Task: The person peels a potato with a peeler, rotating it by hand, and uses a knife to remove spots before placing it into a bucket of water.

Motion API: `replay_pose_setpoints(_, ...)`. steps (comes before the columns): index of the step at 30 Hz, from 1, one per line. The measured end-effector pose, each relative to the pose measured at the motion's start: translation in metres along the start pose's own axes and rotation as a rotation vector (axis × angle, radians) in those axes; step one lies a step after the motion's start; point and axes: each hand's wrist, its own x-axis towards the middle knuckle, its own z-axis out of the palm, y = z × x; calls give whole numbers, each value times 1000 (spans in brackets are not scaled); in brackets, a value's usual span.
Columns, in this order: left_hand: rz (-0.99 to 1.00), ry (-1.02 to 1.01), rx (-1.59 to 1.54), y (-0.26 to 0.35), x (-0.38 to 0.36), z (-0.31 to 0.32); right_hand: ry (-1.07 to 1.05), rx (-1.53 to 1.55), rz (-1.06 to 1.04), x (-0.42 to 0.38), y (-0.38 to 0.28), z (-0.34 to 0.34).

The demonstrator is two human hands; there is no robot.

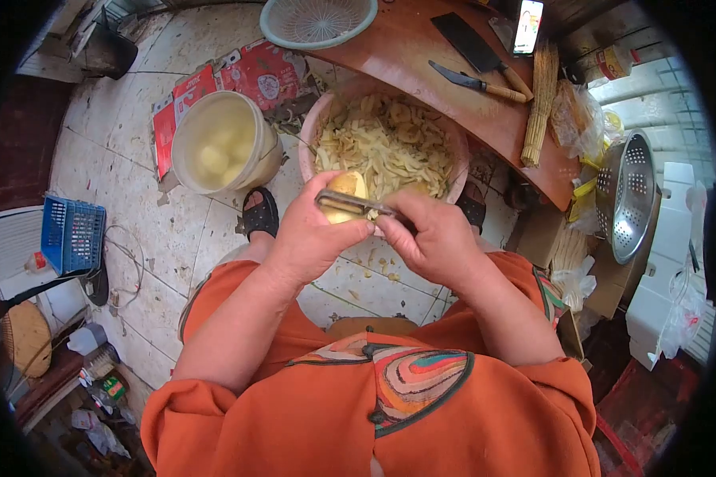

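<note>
A partly peeled potato (350,184) is in my left hand (314,230), with pale flesh at its top right and brown skin beside it. Closed around the handle of a metal peeler (350,203) is my right hand (433,234); the peeler's blade lies across the potato. Both hands are over the near edge of a pink tub (309,147) filled with peelings (386,143). Left of it, a white bucket (184,151) holds several peeled potatoes (223,155) in cloudy liquid.
Behind the tub is a wooden table (398,60) with a cleaver (468,44), a knife (473,82), a straw whisk (541,103), a phone (527,28) and a colander (318,20). A metal colander (628,199) stands right, a blue basket (73,234) left. Scraps lie on the tiles.
</note>
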Motion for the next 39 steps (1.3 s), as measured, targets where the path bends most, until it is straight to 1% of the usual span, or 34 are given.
replay_pose_setpoints(1,-5,0,0,0,-1,0,30,11,-31,-1,0,3)
replay_pose_setpoints(3,7,-33,-105,1,-1,2,38,-25,-18,0,2,2)
replay_pose_setpoints(4,6,-39,-104,-1,-2,2,48,-66,-10,2,5,0)
replay_pose_setpoints(5,43,-34,1,-5,-2,1,54,-70,-6,7,16,-2)
replay_pose_setpoints(6,82,-28,106,-6,-3,1,37,-187,153,13,34,-3)
replay_pose_setpoints(7,85,-35,110,-6,-5,1,22,-301,314,17,40,-5)
replay_pose_setpoints(8,102,-56,85,-4,-6,1,32,-303,320,16,39,-7)
replay_pose_setpoints(10,119,-50,42,-1,-6,0,118,-113,314,17,27,-14)
replay_pose_setpoints(11,107,-18,108,3,-5,-1,133,-134,271,15,23,-12)
replay_pose_setpoints(12,96,8,180,5,-4,-1,130,-128,274,12,15,-11)
replay_pose_setpoints(13,92,7,185,2,-3,-2,87,-73,226,9,5,-9)
replay_pose_setpoints(14,129,63,293,-4,-1,-3,44,-20,174,6,-2,-7)
replay_pose_setpoints(15,166,120,398,-6,1,-4,12,-44,98,2,-3,-3)
replay_pose_setpoints(19,155,129,408,-7,3,-3,44,-52,39,-4,-11,5)
replay_pose_setpoints(20,173,138,478,-6,2,-3,44,-51,42,-2,-7,3)
replay_pose_setpoints(21,193,144,549,-5,2,-3,47,-130,109,1,-2,0)
replay_pose_setpoints(22,196,137,550,-4,-1,-1,51,-210,177,6,6,-4)
replay_pose_setpoints(23,256,109,536,-4,-5,1,-11,-310,326,12,18,-10)
replay_pose_setpoints(24,315,79,522,-4,-8,2,-4,-313,334,13,23,-15)
replay_pose_setpoints(25,260,36,451,-3,-7,1,-2,-271,377,15,26,-19)
replay_pose_setpoints(26,266,42,444,-2,-5,0,-9,-232,407,18,27,-22)
replay_pose_setpoints(28,90,-71,63,0,-5,-2,5,-189,401,18,18,-23)
replay_pose_setpoints(29,85,-72,69,0,-5,-2,36,-158,353,16,16,-20)
replay_pose_setpoints(30,60,-53,-67,0,-6,-1,69,-127,308,13,13,-18)
replay_pose_setpoints(31,37,-32,-207,0,-6,-1,70,-123,310,12,10,-16)
replay_pose_setpoints(32,38,-30,-208,-2,-5,-3,68,-86,283,11,7,-15)
replay_pose_setpoints(34,-27,-80,-550,-6,-1,-8,61,-50,250,9,4,-13)
replay_pose_setpoints(35,-25,-74,-549,-5,0,-10,66,-27,207,8,5,-10)
replay_pose_setpoints(37,-102,-152,-650,-2,0,-11,72,1,163,4,1,-6)
replay_pose_setpoints(39,-100,-143,-663,2,-1,-8,30,16,82,0,-4,-4)
